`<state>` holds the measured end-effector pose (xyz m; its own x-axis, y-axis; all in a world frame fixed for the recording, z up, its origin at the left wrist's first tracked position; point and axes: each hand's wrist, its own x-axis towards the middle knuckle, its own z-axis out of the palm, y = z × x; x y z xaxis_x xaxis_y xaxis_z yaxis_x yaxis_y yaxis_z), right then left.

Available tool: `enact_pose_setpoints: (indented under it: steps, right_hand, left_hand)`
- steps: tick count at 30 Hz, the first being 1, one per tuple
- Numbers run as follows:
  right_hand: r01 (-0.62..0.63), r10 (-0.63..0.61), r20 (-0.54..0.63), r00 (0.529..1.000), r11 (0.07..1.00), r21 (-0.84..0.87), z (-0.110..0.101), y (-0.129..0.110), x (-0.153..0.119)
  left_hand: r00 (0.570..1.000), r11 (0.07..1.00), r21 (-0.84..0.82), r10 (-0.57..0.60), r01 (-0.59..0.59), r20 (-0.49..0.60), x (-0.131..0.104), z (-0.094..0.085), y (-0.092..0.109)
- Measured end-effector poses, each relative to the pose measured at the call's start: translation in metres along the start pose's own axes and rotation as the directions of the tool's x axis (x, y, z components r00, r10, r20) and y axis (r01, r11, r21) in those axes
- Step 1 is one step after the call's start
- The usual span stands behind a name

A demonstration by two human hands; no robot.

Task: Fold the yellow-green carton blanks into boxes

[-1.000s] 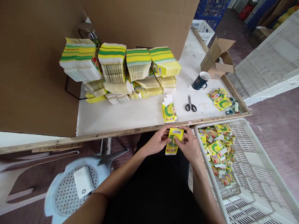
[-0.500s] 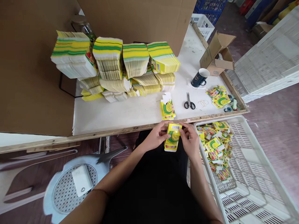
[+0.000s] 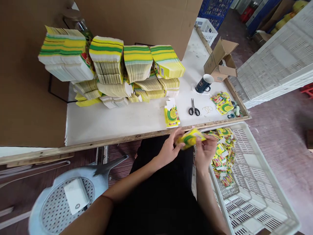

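A small yellow and green printed carton (image 3: pixel 190 138), blurred by motion, is held tilted in front of the table edge. My left hand (image 3: pixel 172 145) pinches its left end between thumb and fingers. At its other end, my right hand (image 3: pixel 205 150) grips the carton near the basket's rim. On the table just beyond lies a flat yellow carton blank (image 3: pixel 171 115) with white flaps. Behind it stand stacked bundles of carton blanks (image 3: pixel 140 62) in two layers.
At the right, a white plastic basket (image 3: pixel 266 166) holds several folded cartons (image 3: pixel 222 153). Scissors (image 3: pixel 194 109), a dark mug (image 3: pixel 204 84), loose cartons (image 3: pixel 222 102) and an open cardboard box (image 3: pixel 220 62) sit on the table. A pale blue stool (image 3: pixel 49 192) carries a white object.
The carton has turned from upright to sideways and shifted right. My right hand has moved right to its end. The whole view has swung slightly.
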<state>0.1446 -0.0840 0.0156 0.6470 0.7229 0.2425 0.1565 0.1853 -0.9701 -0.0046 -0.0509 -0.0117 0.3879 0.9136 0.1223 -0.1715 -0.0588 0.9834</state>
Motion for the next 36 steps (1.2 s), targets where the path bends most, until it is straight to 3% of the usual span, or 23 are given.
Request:
enact_pose_setpoints:
  steps: [2, 3, 4, 7, 9, 12, 14, 17, 19, 21, 30, 36]
  right_hand:
    - [0.036, 0.004, -0.295, 0.956, 0.991, 0.132, -0.003, 0.004, 0.011]
    - [0.022, 0.052, -0.362, 0.931, 0.980, 0.197, -0.004, 0.008, 0.017]
    - [-0.032, 0.124, -0.356, 0.926, 0.967, 0.254, -0.005, 0.013, 0.022]
    - [-0.253, 0.304, -0.190, 0.934, 0.934, 0.254, 0.003, 0.029, 0.032]
    - [-0.293, 0.296, -0.043, 0.954, 0.954, 0.071, 0.021, 0.039, 0.034]
    - [-0.064, 0.118, 0.149, 0.982, 0.945, -0.321, 0.060, 0.050, 0.037]
    - [0.105, 0.051, 0.248, 0.967, 0.810, -0.577, 0.085, 0.055, 0.041]
    - [0.216, 0.117, 0.341, 0.933, 0.576, -0.788, 0.107, 0.061, 0.047]
    - [0.256, 0.153, 0.373, 0.915, 0.493, -0.832, 0.112, 0.066, 0.048]
    - [0.279, 0.143, 0.384, 0.912, 0.469, -0.838, 0.111, 0.069, 0.046]
    - [0.239, 0.105, 0.336, 0.936, 0.510, -0.826, 0.109, 0.068, 0.044]
    - [0.239, 0.112, 0.346, 0.932, 0.527, -0.815, 0.109, 0.068, 0.044]
  left_hand:
    - [0.991, 0.988, 0.132, 0.091, -0.078, -0.099, 0.005, -0.012, -0.004]
    - [0.983, 0.975, 0.201, 0.125, -0.097, -0.131, 0.008, -0.019, -0.006]
    - [0.976, 0.959, 0.261, 0.151, -0.107, -0.155, 0.011, -0.026, -0.007]
    - [0.959, 0.917, 0.379, 0.208, -0.122, -0.195, 0.015, -0.046, -0.009]
    - [0.950, 0.904, 0.413, 0.220, -0.113, -0.221, 0.015, -0.054, -0.009]
    - [0.946, 0.889, 0.447, 0.219, -0.093, -0.238, 0.011, -0.061, -0.009]
    - [0.951, 0.885, 0.460, 0.203, -0.076, -0.232, 0.008, -0.064, -0.008]
    - [0.957, 0.886, 0.462, 0.172, -0.046, -0.235, 0.003, -0.070, -0.008]
    - [0.954, 0.889, 0.458, 0.161, -0.029, -0.253, 0.001, -0.072, -0.007]
    - [0.952, 0.892, 0.451, 0.151, -0.015, -0.267, 0.001, -0.073, -0.007]
    - [0.958, 0.902, 0.430, 0.160, -0.044, -0.237, 0.009, -0.066, 0.000]
    - [0.956, 0.909, 0.417, 0.122, 0.001, -0.268, 0.002, -0.068, 0.000]
